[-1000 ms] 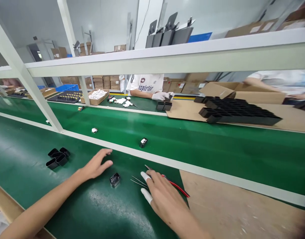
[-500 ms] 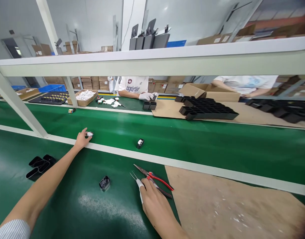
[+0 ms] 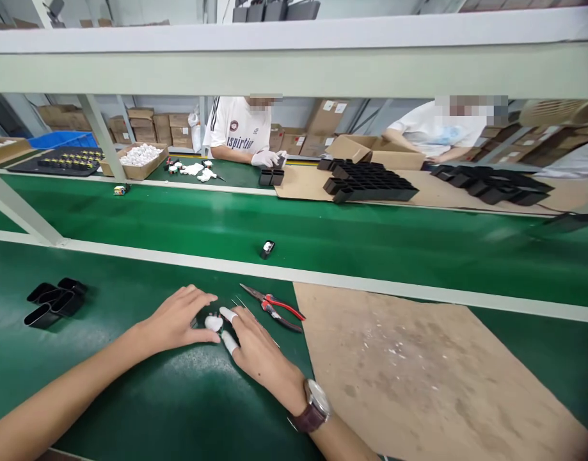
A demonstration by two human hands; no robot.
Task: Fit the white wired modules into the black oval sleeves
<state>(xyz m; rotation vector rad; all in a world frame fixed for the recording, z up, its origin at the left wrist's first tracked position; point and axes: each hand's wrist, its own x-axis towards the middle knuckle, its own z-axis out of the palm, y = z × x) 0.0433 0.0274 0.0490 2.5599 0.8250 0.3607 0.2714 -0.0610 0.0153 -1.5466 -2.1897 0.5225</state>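
A small white part with thin coloured wires (image 3: 214, 322) sits between my two hands, low over the green worktop. My left hand (image 3: 181, 320) has its thumb and fingers curved around the part's left side. From the right, the thumb and index finger of my right hand (image 3: 253, 342), both in white finger cots, come against it. The small dark housing is mostly hidden by my left hand. Thin tweezers (image 3: 237, 301) show their tips beyond my right hand, which covers most of them. Red-and-black long-nose pliers (image 3: 274, 307) lie just beyond.
A black housing with a white insert (image 3: 267, 249) stands on the green belt (image 3: 370, 237). Black sleeves (image 3: 56, 301) stand at left, a brown board (image 3: 394, 365) lies at right. Across the belt, a gloved co-worker (image 3: 240, 131) handles black parts. A white rail (image 3: 178, 259) edges the worktop.
My left hand has drawn back from the belt to the worktop with the white part. My right hand has moved left to meet it, away from the tweezers. The view has tilted down.
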